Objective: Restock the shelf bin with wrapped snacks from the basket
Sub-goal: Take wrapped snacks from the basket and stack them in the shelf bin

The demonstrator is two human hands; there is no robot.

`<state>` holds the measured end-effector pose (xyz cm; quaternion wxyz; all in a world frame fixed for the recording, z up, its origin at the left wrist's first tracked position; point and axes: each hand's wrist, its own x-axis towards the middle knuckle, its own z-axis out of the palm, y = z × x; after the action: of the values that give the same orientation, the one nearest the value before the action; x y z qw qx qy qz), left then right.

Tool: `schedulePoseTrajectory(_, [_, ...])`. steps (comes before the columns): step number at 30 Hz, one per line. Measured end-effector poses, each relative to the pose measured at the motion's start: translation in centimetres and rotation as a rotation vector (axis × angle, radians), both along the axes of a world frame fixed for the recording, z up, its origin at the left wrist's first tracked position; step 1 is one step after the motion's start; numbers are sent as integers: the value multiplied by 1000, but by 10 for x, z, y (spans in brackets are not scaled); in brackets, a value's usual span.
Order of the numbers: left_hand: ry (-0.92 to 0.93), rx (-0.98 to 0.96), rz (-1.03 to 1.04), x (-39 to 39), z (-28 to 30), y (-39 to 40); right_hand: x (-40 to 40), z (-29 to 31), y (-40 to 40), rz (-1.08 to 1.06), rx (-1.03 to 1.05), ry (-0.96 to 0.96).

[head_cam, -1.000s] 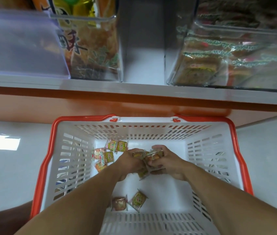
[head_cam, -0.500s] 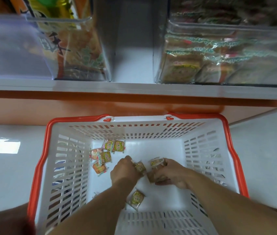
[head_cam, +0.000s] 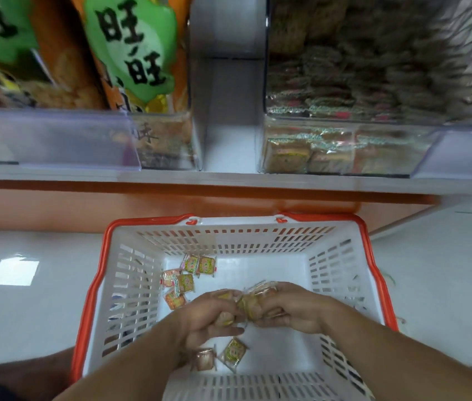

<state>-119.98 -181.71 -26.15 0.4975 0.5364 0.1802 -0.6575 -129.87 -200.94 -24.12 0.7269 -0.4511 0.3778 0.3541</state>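
My left hand (head_cam: 214,314) and right hand (head_cam: 284,306) each clutch wrapped snacks (head_cam: 253,302) inside the basket (head_cam: 379,285); several remain loose, the shelf bin (head_cam: 344,149) awaits them

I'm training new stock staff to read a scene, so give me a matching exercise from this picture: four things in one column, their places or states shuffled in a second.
Things:
1. basket
2. right hand
3. shelf bin
4. pair of loose snacks

Places or states:
A. on the shelf, holding stacked wrapped snacks
B. on the floor, orange rim
C. gripping a bunch of wrapped snacks
D. on the basket bottom, just below the left hand

Pairs: 1-B, 2-C, 3-A, 4-D
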Motion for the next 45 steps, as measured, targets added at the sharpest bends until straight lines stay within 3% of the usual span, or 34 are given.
schedulePoseTrajectory(3, [33, -126, 13, 10, 44, -5, 14, 54, 1, 33, -105, -112])
schedulePoseTrajectory(7, [-194, -181, -71, 25, 121, -19, 24, 147, 5, 131, -286, -308])
schedulePoseTrajectory(12, [-294, -281, -193, 45, 223, -12, 17, 262, 5, 256, -213, -520])
schedulePoseTrajectory(14, [-343, -347, -185, 49, 261, -12, 15, 289, -1, 253, -269, -564])
schedulePoseTrajectory(18, [-500, -509, -98, 43, 323, -18, 19, 318, -15, 245, -586, -684])
schedulePoseTrajectory(20, [-572, -522, -44, 41, 342, -20, 24, 328, -22, 165, -609, -758])
schedulePoseTrajectory(26, [-560, -641, 23, 46, 369, -36, 34, 348, -31, -13, -515, -910])
schedulePoseTrajectory(35, [-309, -626, 103, 42, 356, -54, 25, 362, -29, -365, -259, -726])
schedulePoseTrajectory(45, [-194, -584, 66, 50, 356, -51, 23, 370, -43, -343, 10, -628])
